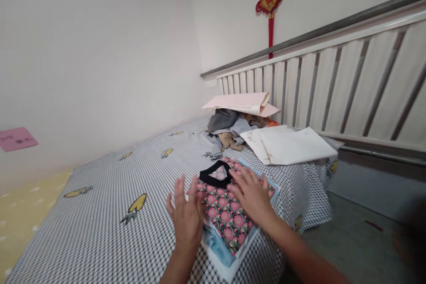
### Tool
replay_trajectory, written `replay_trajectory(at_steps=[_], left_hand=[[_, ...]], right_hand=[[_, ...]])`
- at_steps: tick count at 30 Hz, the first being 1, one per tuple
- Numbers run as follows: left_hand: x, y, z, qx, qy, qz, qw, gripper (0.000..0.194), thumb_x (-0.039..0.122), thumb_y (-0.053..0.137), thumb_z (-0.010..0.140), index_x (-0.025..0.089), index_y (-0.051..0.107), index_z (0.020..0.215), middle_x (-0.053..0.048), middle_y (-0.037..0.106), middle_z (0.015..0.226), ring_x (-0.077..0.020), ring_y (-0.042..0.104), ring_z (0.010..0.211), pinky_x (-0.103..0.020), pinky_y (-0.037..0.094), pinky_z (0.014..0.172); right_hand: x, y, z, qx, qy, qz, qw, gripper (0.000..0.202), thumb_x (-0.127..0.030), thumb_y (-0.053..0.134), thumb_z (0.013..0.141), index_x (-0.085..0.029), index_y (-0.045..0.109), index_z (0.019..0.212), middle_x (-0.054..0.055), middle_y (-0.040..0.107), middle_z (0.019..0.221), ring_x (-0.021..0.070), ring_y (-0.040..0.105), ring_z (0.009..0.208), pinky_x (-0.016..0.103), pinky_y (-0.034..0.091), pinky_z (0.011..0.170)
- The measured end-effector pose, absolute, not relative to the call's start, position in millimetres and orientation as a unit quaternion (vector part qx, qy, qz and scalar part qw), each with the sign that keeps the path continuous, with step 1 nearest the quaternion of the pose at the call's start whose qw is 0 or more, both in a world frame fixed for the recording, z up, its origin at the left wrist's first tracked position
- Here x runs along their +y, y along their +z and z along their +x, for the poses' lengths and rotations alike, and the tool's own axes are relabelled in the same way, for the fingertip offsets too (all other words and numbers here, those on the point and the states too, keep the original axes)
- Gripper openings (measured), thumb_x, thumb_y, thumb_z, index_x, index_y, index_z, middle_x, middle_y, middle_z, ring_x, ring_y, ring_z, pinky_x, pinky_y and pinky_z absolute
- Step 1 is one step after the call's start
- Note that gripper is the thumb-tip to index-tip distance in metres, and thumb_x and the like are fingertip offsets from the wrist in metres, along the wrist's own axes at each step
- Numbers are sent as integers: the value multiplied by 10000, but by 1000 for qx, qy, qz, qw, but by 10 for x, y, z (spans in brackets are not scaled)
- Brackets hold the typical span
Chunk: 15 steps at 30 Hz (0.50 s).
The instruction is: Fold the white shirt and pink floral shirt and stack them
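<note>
A folded garment with pink flowers on a dark ground [224,213] and a black collar [215,175] lies near the front edge of the bed. Under it, a blue and white sheet or package [218,245] sticks out at the lower left and along the right side. My left hand [186,215] is at the garment's left edge, fingers spread, holding nothing. Over its upper right part is my right hand [251,193], its fingers also apart and nothing in them. Whether the fingertips press on the cloth cannot be made out.
Checked bedding [109,213] with yellow pineapple-like prints covers the bed. Behind the garment are crumpled clothes [224,126], a pink folded sheet [238,101] and a white paper bag or sheet [293,145]. A white radiator [349,84] runs along the right wall.
</note>
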<state>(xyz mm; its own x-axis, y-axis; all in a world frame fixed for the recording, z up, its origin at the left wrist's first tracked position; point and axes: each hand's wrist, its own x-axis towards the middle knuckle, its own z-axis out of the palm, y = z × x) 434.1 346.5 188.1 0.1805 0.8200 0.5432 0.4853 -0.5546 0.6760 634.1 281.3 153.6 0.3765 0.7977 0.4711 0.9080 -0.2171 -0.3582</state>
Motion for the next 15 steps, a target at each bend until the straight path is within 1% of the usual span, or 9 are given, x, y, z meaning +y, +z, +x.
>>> replay_trajectory(at_steps=[1, 3, 4, 6, 7, 9, 11, 13, 15], left_hand=[[3479, 1838, 4364, 399, 422, 791, 192, 412, 259, 586, 897, 360, 634, 1294, -58, 446, 1583, -282, 247, 1528, -572, -84, 1230], [3539, 1707, 4385, 396, 320, 812, 284, 370, 250, 656, 849, 375, 697, 1195, -67, 532, 1513, -313, 296, 1506, -632, -129, 1193], [3577, 1632, 4377, 412, 276, 807, 321, 358, 256, 669, 839, 371, 708, 1176, -81, 531, 1510, -331, 303, 1502, -670, -127, 1174], [3649, 1492, 4306, 441, 220, 803, 334, 376, 298, 645, 861, 365, 685, 1229, -92, 454, 1561, -345, 268, 1515, -720, -92, 1157], [3677, 1432, 4239, 441, 207, 814, 316, 403, 326, 617, 881, 370, 653, 1280, -83, 413, 1586, -340, 242, 1525, -725, -71, 1160], [3700, 1328, 4028, 431, 204, 840, 260, 446, 354, 584, 896, 380, 609, 1340, -67, 416, 1585, -338, 257, 1521, -710, -23, 1180], [3660, 1222, 3711, 434, 215, 853, 194, 438, 340, 574, 884, 382, 634, 1316, -68, 503, 1527, -349, 364, 1472, -691, 44, 1198], [3522, 1098, 3310, 434, 239, 859, 127, 397, 296, 542, 878, 396, 696, 1230, -62, 615, 1424, -335, 520, 1365, -646, 112, 1217], [3262, 975, 2889, 409, 261, 870, 92, 415, 247, 466, 900, 467, 726, 1138, -13, 709, 1299, -287, 637, 1234, -592, 158, 1229]], right_hand=[[2763, 1533, 6217, -574, -99, -750, 312, 503, -433, 496, 983, -432, 446, 1483, 20, 390, 1615, 365, 268, 1495, 723, 25, 1160], [2694, 1479, 5987, -624, -69, -712, 316, 481, -471, 513, 979, -472, 464, 1457, -8, 468, 1566, 362, 279, 1493, 718, -45, 1166], [2677, 1436, 5898, -639, -45, -702, 312, 456, -485, 510, 981, -480, 488, 1437, -18, 514, 1530, 358, 300, 1485, 716, -62, 1168], [2662, 1356, 5793, -649, -8, -695, 308, 408, -512, 485, 989, -476, 540, 1391, -32, 575, 1474, 346, 335, 1471, 714, -60, 1175], [2654, 1332, 5774, -649, -1, -695, 310, 394, -524, 470, 993, -471, 559, 1373, -35, 586, 1462, 340, 340, 1469, 712, -51, 1179], [2621, 1328, 5787, -642, -2, -697, 319, 393, -531, 440, 1002, -467, 562, 1370, -34, 567, 1482, 328, 338, 1472, 702, -21, 1187], [2567, 1362, 5851, -622, -15, -709, 330, 404, -508, 421, 1012, -470, 533, 1399, -26, 525, 1522, 316, 341, 1471, 691, 11, 1191], [2517, 1385, 5969, -587, -37, -735, 339, 419, -457, 429, 1012, -461, 511, 1423, -10, 482, 1556, 312, 332, 1475, 689, 27, 1187], [2497, 1357, 6150, -535, -41, -753, 381, 420, -432, 452, 988, -432, 551, 1396, 6, 498, 1544, 314, 344, 1467, 685, 28, 1187]])
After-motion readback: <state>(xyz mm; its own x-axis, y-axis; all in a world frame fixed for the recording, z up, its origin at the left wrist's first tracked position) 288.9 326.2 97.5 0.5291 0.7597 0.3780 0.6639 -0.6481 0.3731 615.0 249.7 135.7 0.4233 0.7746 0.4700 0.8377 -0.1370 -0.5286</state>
